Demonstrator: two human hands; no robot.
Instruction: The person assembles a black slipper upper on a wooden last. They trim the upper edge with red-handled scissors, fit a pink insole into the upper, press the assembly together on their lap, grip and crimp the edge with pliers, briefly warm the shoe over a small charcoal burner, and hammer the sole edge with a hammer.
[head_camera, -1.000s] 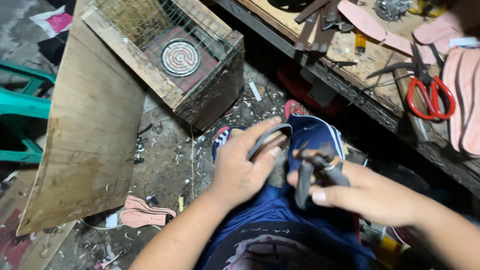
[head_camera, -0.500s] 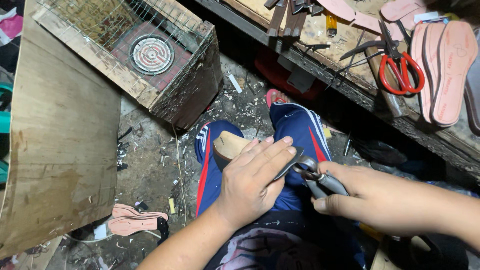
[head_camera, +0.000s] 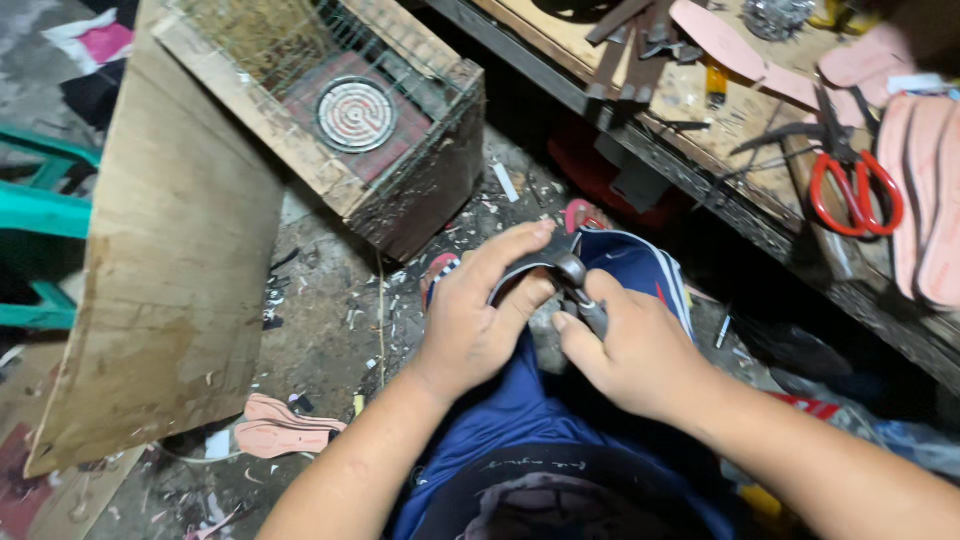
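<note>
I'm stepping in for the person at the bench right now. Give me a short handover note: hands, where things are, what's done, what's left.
Left hand: wrapped over a dark shoe piece on the lap, thumb on its edge.
Right hand: gripping a metal pincer tool, its head against the piece's edge.
Nearby: red scissors and pink insoles on the workbench; pink cutouts on the floor.
Done: piece steadied, tool engaged.
Left: how much of the edge is worked cannot be told.

The left hand (head_camera: 478, 318) hides most of the dark sole (head_camera: 530, 268); the right hand (head_camera: 640, 345) covers the pliers' (head_camera: 578, 282) handles; pink insoles (head_camera: 925, 200) are cut off at the right edge.
</note>
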